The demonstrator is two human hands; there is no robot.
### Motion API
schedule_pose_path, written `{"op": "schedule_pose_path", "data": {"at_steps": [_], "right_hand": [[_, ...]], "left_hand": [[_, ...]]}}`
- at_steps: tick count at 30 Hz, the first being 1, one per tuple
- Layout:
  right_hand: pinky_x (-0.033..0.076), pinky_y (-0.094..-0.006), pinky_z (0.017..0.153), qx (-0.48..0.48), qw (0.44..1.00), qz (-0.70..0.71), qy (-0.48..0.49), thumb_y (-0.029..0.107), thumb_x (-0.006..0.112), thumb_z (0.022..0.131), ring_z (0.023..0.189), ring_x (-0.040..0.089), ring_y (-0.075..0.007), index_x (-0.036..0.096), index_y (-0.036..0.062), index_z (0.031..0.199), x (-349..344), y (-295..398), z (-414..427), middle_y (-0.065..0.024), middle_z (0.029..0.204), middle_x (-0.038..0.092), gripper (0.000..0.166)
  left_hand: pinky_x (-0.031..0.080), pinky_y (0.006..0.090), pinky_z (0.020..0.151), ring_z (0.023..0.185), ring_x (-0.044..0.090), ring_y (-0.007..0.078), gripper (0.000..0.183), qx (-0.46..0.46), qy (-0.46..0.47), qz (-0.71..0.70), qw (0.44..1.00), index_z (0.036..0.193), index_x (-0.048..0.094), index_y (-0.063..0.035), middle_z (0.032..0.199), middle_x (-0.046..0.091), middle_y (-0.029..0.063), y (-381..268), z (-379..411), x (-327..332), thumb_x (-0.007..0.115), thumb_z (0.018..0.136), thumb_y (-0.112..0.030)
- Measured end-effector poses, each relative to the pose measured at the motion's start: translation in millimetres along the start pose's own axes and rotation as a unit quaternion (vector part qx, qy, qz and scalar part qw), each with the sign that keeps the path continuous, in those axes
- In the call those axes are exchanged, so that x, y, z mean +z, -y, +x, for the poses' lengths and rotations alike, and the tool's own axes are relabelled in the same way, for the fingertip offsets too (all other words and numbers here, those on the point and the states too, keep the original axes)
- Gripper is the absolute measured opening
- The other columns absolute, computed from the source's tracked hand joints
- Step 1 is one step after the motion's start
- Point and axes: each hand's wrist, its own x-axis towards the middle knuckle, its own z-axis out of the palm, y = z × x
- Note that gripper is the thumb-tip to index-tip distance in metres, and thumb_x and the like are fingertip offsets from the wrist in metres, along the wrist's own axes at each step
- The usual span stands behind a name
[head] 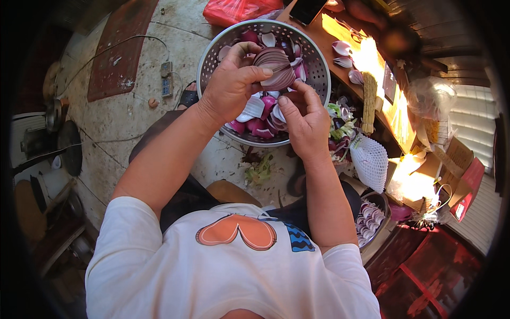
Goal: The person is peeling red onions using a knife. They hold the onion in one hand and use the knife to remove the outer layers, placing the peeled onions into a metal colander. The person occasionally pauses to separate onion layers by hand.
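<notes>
My left hand (235,81) grips a stack of red onion layers (275,65) between thumb and fingers, their cut edges fanned in thin purple-white lines. Beneath both hands stands a perforated metal colander (322,77) with loose red onion pieces (261,109), some white inside, some deep purple. My right hand (306,117) is just below and right of the stack, its fingers curled and the index fingertip by the stack's lower edge. Whether anything sits between its thumb and fingers cannot be made out.
At right, a wooden table (346,85) holds onion pieces (343,56), a bundle of thin sticks (369,103) and a phone (306,11). Below it are a tray of skewered onion (370,221) and cardboard boxes (454,159). A power strip (166,79) lies on the floor at left.
</notes>
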Motion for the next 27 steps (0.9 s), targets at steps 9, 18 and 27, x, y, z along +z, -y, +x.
{"op": "schedule_pose_path", "data": {"at_steps": [9,18,27], "right_hand": [[0.051,-0.0241,0.070,0.075,0.983,0.156,-0.060,0.006,0.066,0.086,0.080,0.062,-0.0090,0.059,-0.0031,0.108,-6,-8,14,-0.0066,0.094,0.067,0.025],[0.051,-0.0257,0.076,0.045,0.994,0.087,-0.052,0.010,0.067,0.086,0.085,0.064,-0.0130,0.058,-0.0028,0.116,-13,-9,19,-0.0093,0.098,0.068,0.034],[0.052,-0.0276,0.079,0.141,0.938,0.315,0.020,0.017,0.067,0.087,0.094,0.061,-0.0139,0.052,-0.0036,0.124,-6,-6,17,-0.0084,0.107,0.064,0.045]], "left_hand": [[0.049,0.0295,0.091,0.103,0.059,0.0150,0.044,-0.021,0.028,0.244,0.969,0.125,0.048,-0.0021,0.113,0.060,0.0084,-1,8,9,0.061,0.083,-0.001],[0.050,0.0274,0.087,0.102,0.059,0.0149,0.061,0.041,0.055,0.415,0.907,0.130,0.044,-0.0056,0.117,0.057,0.0099,5,4,13,0.069,0.075,0.005],[0.050,0.0352,0.088,0.108,0.060,0.0309,0.059,0.275,0.025,0.661,0.698,0.128,0.048,-0.0062,0.113,0.060,0.0148,17,0,16,0.073,0.075,-0.012]]}}
